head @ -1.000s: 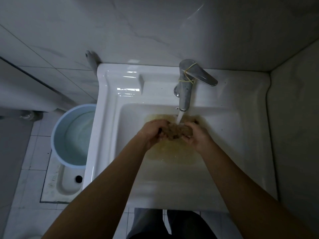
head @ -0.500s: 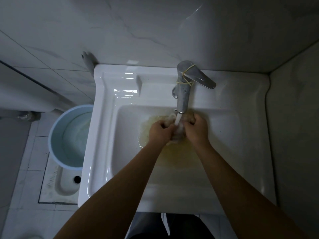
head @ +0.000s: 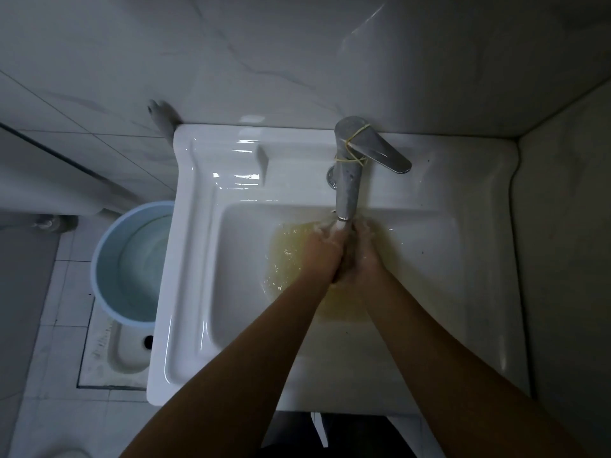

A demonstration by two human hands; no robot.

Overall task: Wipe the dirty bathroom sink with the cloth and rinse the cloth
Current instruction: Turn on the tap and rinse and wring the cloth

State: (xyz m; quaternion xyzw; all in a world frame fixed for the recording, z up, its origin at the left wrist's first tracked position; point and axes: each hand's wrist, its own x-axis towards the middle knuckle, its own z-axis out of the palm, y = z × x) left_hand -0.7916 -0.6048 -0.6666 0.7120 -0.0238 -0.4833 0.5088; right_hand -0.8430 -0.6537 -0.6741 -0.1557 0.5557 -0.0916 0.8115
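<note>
The white sink (head: 205,292) holds yellowish runoff under the chrome faucet (head: 347,180). The left hand (head: 319,256) and right hand (head: 365,259) are pressed together under the stream, their grip squeezing the cloth, now hidden between the palms. Soaked, it should be soft, heavy and slippery, best bunched whole. A second ago it showed brown between hands held apart.

Cloth hidden between pressed hands (head: 344,256)
</note>
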